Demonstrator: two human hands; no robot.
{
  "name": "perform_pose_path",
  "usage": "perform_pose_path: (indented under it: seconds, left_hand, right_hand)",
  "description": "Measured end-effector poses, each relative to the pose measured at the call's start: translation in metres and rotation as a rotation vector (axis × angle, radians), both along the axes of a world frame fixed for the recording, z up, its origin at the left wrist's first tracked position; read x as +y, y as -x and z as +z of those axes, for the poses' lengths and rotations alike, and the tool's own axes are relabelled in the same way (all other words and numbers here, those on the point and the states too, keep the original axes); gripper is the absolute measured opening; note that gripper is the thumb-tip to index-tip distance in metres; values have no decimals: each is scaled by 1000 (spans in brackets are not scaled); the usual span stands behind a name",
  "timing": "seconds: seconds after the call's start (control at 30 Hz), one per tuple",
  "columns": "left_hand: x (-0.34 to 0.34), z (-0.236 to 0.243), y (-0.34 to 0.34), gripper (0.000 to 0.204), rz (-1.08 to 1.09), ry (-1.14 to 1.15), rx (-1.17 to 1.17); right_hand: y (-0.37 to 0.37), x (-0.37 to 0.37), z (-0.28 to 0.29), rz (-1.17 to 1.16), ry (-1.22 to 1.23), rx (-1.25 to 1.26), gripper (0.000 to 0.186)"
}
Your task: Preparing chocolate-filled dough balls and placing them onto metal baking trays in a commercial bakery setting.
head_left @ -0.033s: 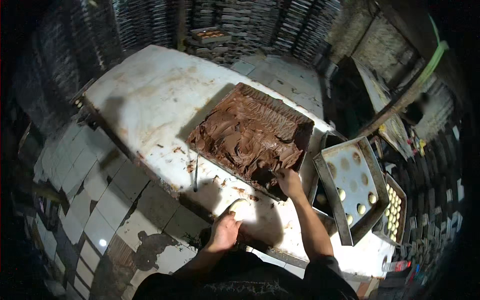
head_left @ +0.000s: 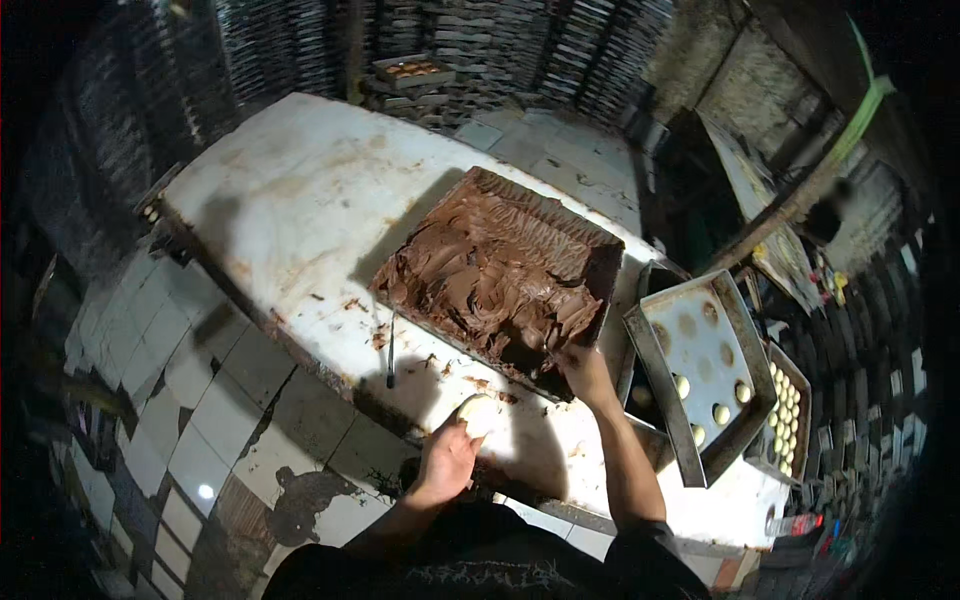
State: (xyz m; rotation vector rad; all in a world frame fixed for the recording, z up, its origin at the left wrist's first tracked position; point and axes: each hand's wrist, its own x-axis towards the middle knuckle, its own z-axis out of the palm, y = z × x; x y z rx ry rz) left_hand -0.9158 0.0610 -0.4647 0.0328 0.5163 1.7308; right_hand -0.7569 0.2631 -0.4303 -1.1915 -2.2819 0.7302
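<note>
My left hand [head_left: 448, 462] grips a pale, flattened round piece of dough [head_left: 477, 410] above the front of the stained white table [head_left: 270, 180]. My right hand [head_left: 585, 370] is closed on a utensil [head_left: 558, 350], whose end is buried in thick brown chocolate paste [head_left: 490, 290]. The paste fills a large rectangular tray [head_left: 615, 265], with a darker scraped patch beside my right hand. A long thin metal tool [head_left: 391, 355] lies on the table left of the tray, among brown smears and crumbs.
Stacked metal pans [head_left: 697, 460] stand at the right, the upper holding several pale balls [head_left: 743, 392]; another tray [head_left: 795, 365] holds rows of them. Baked items in trays [head_left: 410, 70] sit by the slatted back wall. A green stalk [head_left: 860, 110] leans at upper right. Tiled floor [head_left: 210, 440] borders the table.
The view has shifted very slightly. My right hand has turned a little at the chocolate paste; my left hand still grips the dough in much the same place.
</note>
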Motion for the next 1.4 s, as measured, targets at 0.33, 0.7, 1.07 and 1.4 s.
perform_pose_path:
  seconds: [0.33, 0.7, 1.07, 1.4]
  left_hand:
    - [56, 61, 9, 41, -53, -79, -527]
    - [23, 28, -54, 56, -156, -106, 13]
    - [-56, 8, -138, 23, -229, -2, -26]
    - [-92, 39, -221, 25, -432, -150, 466]
  right_hand:
    - [-3, -129, -14, -223, -372, 295, 23]
    - [-70, -111, -24, -248, -493, 107, 16]
    - [-131, -168, 56, 702, -326, 98, 16]
    - [-227, -215, 68, 294, 429, 284, 18]
